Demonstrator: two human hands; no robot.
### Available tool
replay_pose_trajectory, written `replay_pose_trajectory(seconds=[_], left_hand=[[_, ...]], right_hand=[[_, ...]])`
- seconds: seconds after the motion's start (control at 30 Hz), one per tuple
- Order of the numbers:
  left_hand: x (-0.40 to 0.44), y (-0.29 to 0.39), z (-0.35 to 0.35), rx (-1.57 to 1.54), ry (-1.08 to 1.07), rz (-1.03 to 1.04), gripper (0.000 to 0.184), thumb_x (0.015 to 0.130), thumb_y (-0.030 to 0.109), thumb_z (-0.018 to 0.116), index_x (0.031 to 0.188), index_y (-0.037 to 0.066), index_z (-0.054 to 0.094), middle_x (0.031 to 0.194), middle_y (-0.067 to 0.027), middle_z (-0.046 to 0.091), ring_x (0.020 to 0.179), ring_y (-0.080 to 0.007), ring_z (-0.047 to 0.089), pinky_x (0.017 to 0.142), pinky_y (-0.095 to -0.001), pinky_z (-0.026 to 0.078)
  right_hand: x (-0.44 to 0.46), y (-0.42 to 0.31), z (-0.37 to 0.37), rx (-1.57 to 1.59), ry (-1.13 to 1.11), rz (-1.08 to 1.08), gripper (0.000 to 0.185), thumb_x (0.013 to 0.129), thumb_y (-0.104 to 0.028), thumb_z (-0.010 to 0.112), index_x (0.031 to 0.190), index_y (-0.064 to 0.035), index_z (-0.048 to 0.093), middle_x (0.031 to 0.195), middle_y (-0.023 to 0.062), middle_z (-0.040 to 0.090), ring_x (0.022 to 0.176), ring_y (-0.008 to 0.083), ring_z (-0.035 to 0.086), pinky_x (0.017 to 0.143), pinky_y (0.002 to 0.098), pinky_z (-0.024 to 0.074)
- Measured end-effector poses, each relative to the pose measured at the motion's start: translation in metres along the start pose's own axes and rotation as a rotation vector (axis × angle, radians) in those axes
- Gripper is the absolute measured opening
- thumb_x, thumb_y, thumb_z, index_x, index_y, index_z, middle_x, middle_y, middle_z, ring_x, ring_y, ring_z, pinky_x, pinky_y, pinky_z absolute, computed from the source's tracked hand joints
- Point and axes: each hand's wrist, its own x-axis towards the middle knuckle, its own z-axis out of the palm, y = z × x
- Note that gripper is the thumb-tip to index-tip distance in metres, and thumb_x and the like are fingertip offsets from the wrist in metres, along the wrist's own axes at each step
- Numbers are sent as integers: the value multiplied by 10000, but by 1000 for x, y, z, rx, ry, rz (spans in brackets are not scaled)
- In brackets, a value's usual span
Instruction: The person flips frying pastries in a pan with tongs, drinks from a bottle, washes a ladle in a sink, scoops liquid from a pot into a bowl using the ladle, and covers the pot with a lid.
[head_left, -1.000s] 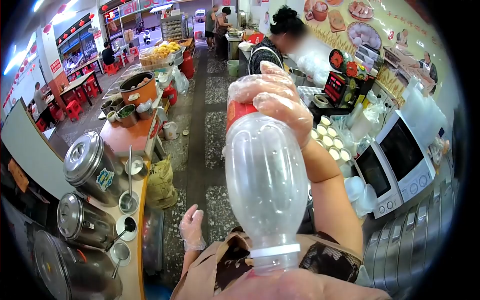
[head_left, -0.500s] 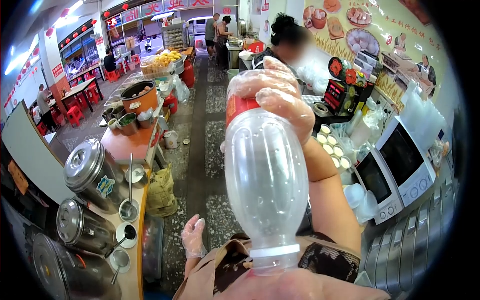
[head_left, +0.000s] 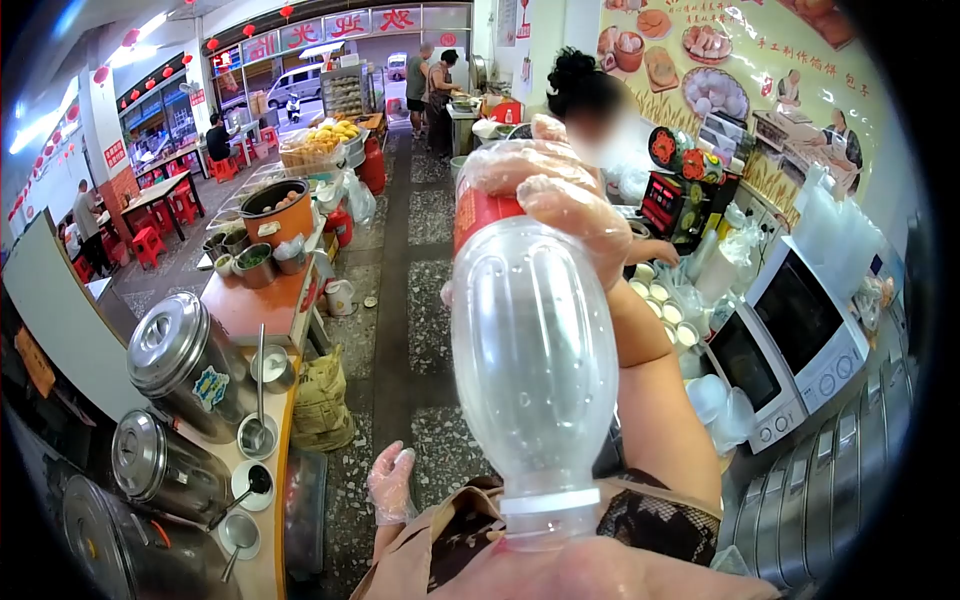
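Clear bottle (head_left: 535, 360) is nearest, neck low toward the wearer, white ring (head_left: 550, 500) round it, base end raised away; right grip (head_left: 555, 190), clear-gloved, is closed firmly round the far part at the red label (head_left: 487, 217), fingers wrapped over. Left grip (head_left: 392, 485), also gloved, is low at left, well apart from the bottle, open with fingers half curled. Further out, lidded steel pots (head_left: 180, 345) line the left bench (head_left: 284, 405), pale-filled cups (head_left: 662, 305) sit past the right forearm, co-worker (head_left: 575, 85) beyond the right grip.
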Motion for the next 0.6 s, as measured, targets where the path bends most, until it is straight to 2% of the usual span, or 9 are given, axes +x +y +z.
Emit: replay_pose_trajectory(seconds=[0.23,0.33,0.43,0.5,0.53,0.6], left_hand=[[-3,-3,0,-38,-7,9,336,827,37,650,1137,-58,564,1076,-114,602,945,-147,563,860,-251,444],[-7,1,1,-25,11,41,308,841,35,630,1128,-57,569,1047,-111,616,917,-150,575,865,-251,442],[-12,4,-1,-66,-2,60,274,888,94,580,1120,-50,575,968,-108,639,882,-156,591,844,-248,446],[-15,5,-3,23,26,108,306,944,193,487,1116,-42,581,887,-107,645,787,-137,587,726,-221,454],[-15,3,-6,23,28,110,306,944,193,487,1116,-42,581,887,-107,645,787,-137,587,726,-221,454],[-12,-4,-14,-121,1,9,367,967,259,415,1111,-32,587,807,-95,626,674,-93,527,585,-193,408]], right_hand=[[1,-3,-3,-4,-6,8,470,601,-236,829,973,-107,573,1095,114,620,1024,288,565,981,495,361],[3,-4,-4,0,3,6,483,601,-238,830,987,-108,570,1106,116,615,1027,289,565,983,496,360],[5,-7,-5,-1,14,-2,487,603,-236,830,993,-107,567,1113,117,612,1029,291,564,981,496,362],[6,-8,-5,-1,22,-8,476,609,-235,826,987,-106,566,1113,116,613,1028,289,564,980,495,362],[7,-9,-5,1,26,-10,470,612,-234,825,983,-106,566,1112,116,614,1028,288,564,979,494,362],[8,-10,-5,8,11,-7,454,619,-231,820,973,-105,566,1109,116,615,1027,283,563,980,493,361]])
